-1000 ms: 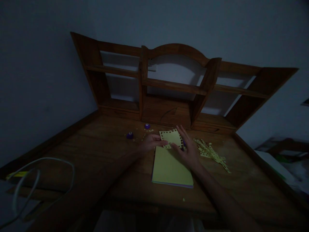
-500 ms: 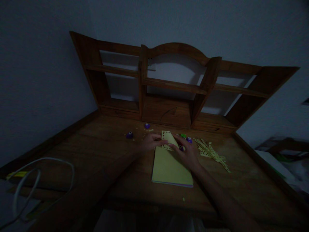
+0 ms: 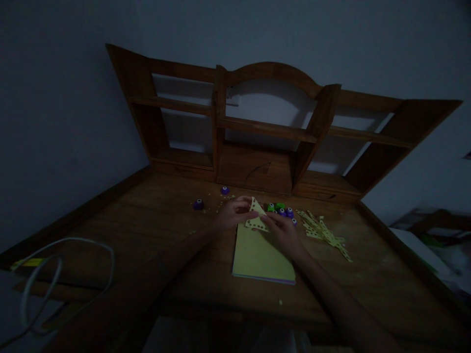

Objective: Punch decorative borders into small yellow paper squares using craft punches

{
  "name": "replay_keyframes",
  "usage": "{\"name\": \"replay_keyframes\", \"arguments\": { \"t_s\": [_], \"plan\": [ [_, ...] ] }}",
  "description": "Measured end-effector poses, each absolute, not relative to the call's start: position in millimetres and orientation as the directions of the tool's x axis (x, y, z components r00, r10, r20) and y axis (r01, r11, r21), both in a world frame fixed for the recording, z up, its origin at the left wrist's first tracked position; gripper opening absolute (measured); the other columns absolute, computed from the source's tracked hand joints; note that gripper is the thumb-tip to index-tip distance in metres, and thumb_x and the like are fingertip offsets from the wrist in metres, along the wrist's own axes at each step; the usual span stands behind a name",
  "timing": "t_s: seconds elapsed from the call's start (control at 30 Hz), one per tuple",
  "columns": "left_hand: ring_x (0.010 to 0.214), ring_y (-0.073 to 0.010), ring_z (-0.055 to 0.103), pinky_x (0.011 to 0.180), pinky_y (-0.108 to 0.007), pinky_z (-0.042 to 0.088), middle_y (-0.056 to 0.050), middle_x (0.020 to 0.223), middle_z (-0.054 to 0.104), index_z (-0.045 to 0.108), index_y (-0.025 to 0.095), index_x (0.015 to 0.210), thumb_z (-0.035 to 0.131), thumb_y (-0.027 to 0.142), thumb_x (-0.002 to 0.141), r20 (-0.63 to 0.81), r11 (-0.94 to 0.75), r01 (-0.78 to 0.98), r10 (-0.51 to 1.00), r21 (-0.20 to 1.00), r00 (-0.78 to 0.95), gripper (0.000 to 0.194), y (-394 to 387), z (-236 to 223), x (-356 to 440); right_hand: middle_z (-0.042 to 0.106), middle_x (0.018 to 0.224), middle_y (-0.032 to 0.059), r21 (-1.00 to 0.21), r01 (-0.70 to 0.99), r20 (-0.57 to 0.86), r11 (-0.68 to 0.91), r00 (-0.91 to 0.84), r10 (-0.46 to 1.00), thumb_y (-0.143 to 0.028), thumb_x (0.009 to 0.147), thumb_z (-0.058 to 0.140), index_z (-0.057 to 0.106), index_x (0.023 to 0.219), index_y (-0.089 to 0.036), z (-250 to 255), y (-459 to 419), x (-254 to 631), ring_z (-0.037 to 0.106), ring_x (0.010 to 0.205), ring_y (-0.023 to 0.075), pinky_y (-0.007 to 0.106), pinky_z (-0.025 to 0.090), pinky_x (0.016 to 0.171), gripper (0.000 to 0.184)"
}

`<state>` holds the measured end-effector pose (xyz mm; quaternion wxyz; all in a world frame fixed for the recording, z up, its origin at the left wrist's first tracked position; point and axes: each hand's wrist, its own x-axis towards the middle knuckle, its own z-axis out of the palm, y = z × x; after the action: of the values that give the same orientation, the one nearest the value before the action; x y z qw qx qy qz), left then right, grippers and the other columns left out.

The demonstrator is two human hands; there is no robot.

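Between my two hands is a small piece of yellow paper with punched holes along its edges, bent or folded into a pointed shape. My left hand pinches it from the left, thumb on its face. On the other side my right hand grips it between thumb and fingers. Just below lies a stack of coloured paper, its top sheet yellow. Behind my right hand stand several purple and green craft punches. Two more purple punches sit left of my hands, a near one and a far one.
Punched yellow paper strips lie in a heap on the right of the wooden desk. Tiny paper bits are scattered near the left punches. A wooden shelf unit stands along the back. A white cable loops at the left.
The yellow paper has turned and now shows a pointed top instead of a flat one. My right hand has moved slightly lower, uncovering more of the punches behind it.
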<state>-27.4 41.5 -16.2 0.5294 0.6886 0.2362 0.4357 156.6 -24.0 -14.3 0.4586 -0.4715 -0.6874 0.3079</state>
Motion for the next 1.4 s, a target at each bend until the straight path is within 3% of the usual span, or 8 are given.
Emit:
{"name": "replay_keyframes", "arguments": {
  "t_s": [0.1, 0.23, 0.47, 0.7, 0.9, 1.1, 1.23, 1.4],
  "plan": [
    [0.089, -0.0175, 0.061, 0.077, -0.027, 0.049, -0.007, 0.097, 0.064, 0.062, 0.015, 0.096, 0.077, 0.033, 0.067, 0.260, -0.160, -0.238, 0.837, 0.958, 0.481, 0.038, 41, -17, -25, 0.067, 0.076, 0.0007, -0.889, 0.328, 0.287, 0.320, -0.144, 0.947, -0.046, 0.087, 0.051, 0.070, 0.091, -0.017, -15, -22, 158, 0.059, 0.067, 0.0164, 0.025, 0.045, 0.059, 0.035],
    [0.081, -0.0172, 0.064, 0.072, -0.028, 0.050, -0.011, 0.100, 0.067, 0.059, 0.013, 0.112, 0.076, 0.035, 0.068, 0.174, -0.042, -0.240, 0.810, 0.970, 0.560, 0.052, 39, -16, -25, 0.067, 0.079, 0.0007, -0.913, 0.282, 0.256, 0.295, -0.167, 0.952, -0.046, 0.087, 0.052, 0.070, 0.089, -0.018, -17, -20, 161, 0.059, 0.071, 0.0164, 0.025, 0.045, 0.063, 0.033],
    [0.054, -0.0117, 0.056, 0.052, -0.022, 0.040, -0.005, 0.065, 0.066, 0.071, 0.009, 0.075, 0.071, 0.046, 0.068, 0.146, -0.128, -0.071, 0.870, 0.989, 0.472, 0.038, 38, -17, -27, 0.071, 0.079, 0.0024, -0.959, 0.175, 0.177, 0.224, -0.252, 0.951, -0.045, 0.085, 0.056, 0.068, 0.095, -0.019, -26, -20, 156, 0.065, 0.071, 0.0187, 0.027, 0.048, 0.064, 0.030],
    [0.054, -0.0103, 0.054, 0.050, -0.021, 0.036, -0.003, 0.064, 0.065, 0.072, 0.011, 0.072, 0.070, 0.048, 0.070, 0.208, -0.220, -0.010, 0.907, 0.976, 0.367, 0.037, 42, -19, -28, 0.073, 0.076, 0.0044, -0.934, 0.207, 0.253, 0.292, -0.194, 0.948, -0.042, 0.087, 0.056, 0.065, 0.093, -0.019, -23, -22, 154, 0.068, 0.070, 0.0207, 0.030, 0.050, 0.067, 0.026],
    [0.065, -0.0151, 0.062, 0.059, -0.023, 0.045, -0.007, 0.078, 0.069, 0.071, 0.012, 0.083, 0.073, 0.044, 0.067, 0.173, -0.132, -0.130, 0.902, 0.983, 0.396, 0.036, 42, -20, -25, 0.073, 0.073, 0.0039, -0.952, 0.158, 0.219, 0.262, -0.247, 0.944, -0.044, 0.089, 0.052, 0.067, 0.090, -0.018, -20, -21, 157, 0.068, 0.068, 0.0203, 0.030, 0.050, 0.069, 0.030],
    [0.059, -0.0124, 0.057, 0.054, -0.022, 0.042, -0.005, 0.068, 0.065, 0.070, 0.011, 0.074, 0.071, 0.046, 0.069, 0.194, -0.161, -0.121, 0.915, 0.980, 0.355, 0.035, 40, -15, -26, 0.072, 0.075, 0.0047, -0.972, 0.110, 0.168, 0.207, -0.289, 0.942, -0.045, 0.088, 0.052, 0.066, 0.083, -0.017, -20, -20, 157, 0.067, 0.061, 0.0183, 0.030, 0.050, 0.065, 0.031],
    [0.056, -0.0119, 0.055, 0.051, -0.022, 0.040, -0.004, 0.065, 0.063, 0.069, 0.012, 0.072, 0.067, 0.050, 0.071, 0.184, -0.161, -0.103, 0.944, 0.981, 0.273, 0.038, 39, -16, -25, 0.071, 0.071, 0.0042, -0.980, 0.065, 0.159, 0.189, -0.324, 0.933, -0.046, 0.088, 0.051, 0.064, 0.082, -0.016, -20, -21, 155, 0.067, 0.057, 0.0176, 0.029, 0.050, 0.061, 0.033],
    [0.060, -0.0125, 0.055, 0.052, -0.022, 0.039, -0.004, 0.068, 0.063, 0.068, 0.013, 0.072, 0.065, 0.050, 0.074, 0.234, -0.220, -0.086, 0.943, 0.972, 0.235, 0.037, 40, -19, -25, 0.066, 0.055, 0.0002, -0.990, 0.058, 0.105, 0.132, -0.332, 0.937, -0.049, 0.089, 0.047, 0.058, 0.085, -0.017, -25, -20, 156, 0.063, 0.043, 0.0172, 0.026, 0.045, 0.044, 0.034]
  ]
}}
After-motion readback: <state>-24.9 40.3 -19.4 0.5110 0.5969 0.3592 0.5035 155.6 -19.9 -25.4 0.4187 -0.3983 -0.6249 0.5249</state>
